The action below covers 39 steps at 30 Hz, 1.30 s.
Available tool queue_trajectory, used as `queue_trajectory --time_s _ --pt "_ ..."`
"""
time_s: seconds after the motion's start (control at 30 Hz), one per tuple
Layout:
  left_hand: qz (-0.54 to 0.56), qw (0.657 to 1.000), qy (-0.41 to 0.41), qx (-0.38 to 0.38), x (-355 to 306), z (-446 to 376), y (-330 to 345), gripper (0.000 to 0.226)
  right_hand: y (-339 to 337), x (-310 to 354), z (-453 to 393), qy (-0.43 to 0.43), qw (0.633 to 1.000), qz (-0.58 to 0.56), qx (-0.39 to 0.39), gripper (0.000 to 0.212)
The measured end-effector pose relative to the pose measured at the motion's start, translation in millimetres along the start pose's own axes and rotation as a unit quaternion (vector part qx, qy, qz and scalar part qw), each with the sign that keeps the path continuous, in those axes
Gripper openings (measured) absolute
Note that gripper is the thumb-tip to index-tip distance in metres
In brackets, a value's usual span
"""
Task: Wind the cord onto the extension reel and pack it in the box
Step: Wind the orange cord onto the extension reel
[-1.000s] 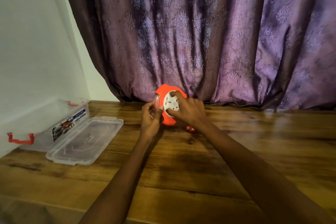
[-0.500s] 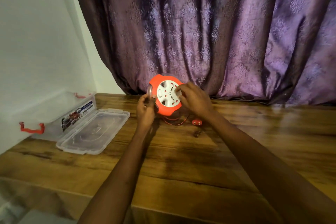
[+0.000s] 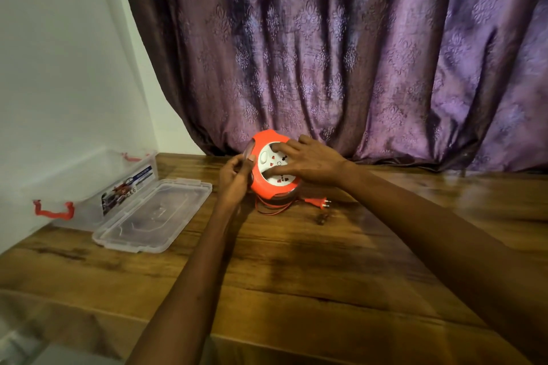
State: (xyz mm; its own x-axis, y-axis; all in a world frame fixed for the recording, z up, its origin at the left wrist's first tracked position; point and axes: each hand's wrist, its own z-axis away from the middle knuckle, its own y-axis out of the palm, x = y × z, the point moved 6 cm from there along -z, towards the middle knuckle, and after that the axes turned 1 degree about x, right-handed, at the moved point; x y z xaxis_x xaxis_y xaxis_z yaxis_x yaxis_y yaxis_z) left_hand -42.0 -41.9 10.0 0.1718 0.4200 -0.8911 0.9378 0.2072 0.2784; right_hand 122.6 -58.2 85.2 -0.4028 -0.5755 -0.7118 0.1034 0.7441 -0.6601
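Observation:
An orange extension reel (image 3: 268,187) with a white socket face stands tilted on the wooden table near the curtain. My left hand (image 3: 235,179) grips its left rim. My right hand (image 3: 308,161) lies across the white face, fingers spread and pressing on it. A short loop of orange cord (image 3: 274,210) hangs loose under the reel, and the orange plug (image 3: 318,202) lies on the table just right of it. The clear plastic box (image 3: 89,187) with red handles stands open at the left, against the wall.
The box's clear lid (image 3: 154,213) lies flat on the table beside the box. A purple patterned curtain (image 3: 341,53) hangs behind the table. The white wall (image 3: 59,68) bounds the left side. The table's front edge (image 3: 296,347) runs along the bottom.
My right hand has turned on the reel's face, its fingers now spread over the sockets. A loop of cord and the plug have come into view below the reel.

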Motion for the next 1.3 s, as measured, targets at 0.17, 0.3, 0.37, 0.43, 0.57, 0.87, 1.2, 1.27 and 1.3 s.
queue_trajectory --time_s 0.17,0.3,0.37,0.43,0.57,0.87,1.2,1.27,1.3 --pt "-0.008 1.0 0.006 -0.007 1.8 5.2 12.4 0.026 9.3 -11.5 -0.4 0.093 0.996 -0.004 0.01 0.048" --pt "-0.007 0.999 0.03 -0.013 0.6 9.1 23.8 0.028 23.5 -29.6 8.5 0.421 0.875 -0.238 -0.011 0.069" --pt "-0.037 0.998 0.058 -0.011 -2.1 9.0 24.4 0.027 36.0 -24.9 12.2 0.547 0.687 -0.476 -0.033 0.066" --pt "-0.055 0.996 0.07 -0.01 0.2 8.5 22.7 0.03 51.2 -10.9 7.1 0.574 0.467 -0.669 -0.068 0.056" --pt "-0.045 0.997 0.057 -0.04 2.1 6.6 13.4 0.03 60.5 -4.8 2.4 0.552 0.4 -0.725 -0.094 0.043" --pt "0.025 0.997 -0.042 -0.055 2.9 -5.1 -10.1 0.009 14.5 -19.7 3.7 0.222 0.942 -0.244 -0.059 0.027" --pt "-0.03 0.997 -0.048 0.044 5.1 1.1 2.6 0.024 15.5 4.5 1.1 0.009 0.999 -0.009 0.043 0.047" --pt "-0.051 0.997 -0.026 0.048 4.4 2.4 7.1 0.029 18.1 4.5 2.8 0.034 0.999 0.004 0.038 0.048" --pt "-0.044 0.998 -0.025 0.049 5.1 3.7 9.7 0.029 20.0 3.8 3.1 0.056 0.998 -0.001 0.039 0.049"
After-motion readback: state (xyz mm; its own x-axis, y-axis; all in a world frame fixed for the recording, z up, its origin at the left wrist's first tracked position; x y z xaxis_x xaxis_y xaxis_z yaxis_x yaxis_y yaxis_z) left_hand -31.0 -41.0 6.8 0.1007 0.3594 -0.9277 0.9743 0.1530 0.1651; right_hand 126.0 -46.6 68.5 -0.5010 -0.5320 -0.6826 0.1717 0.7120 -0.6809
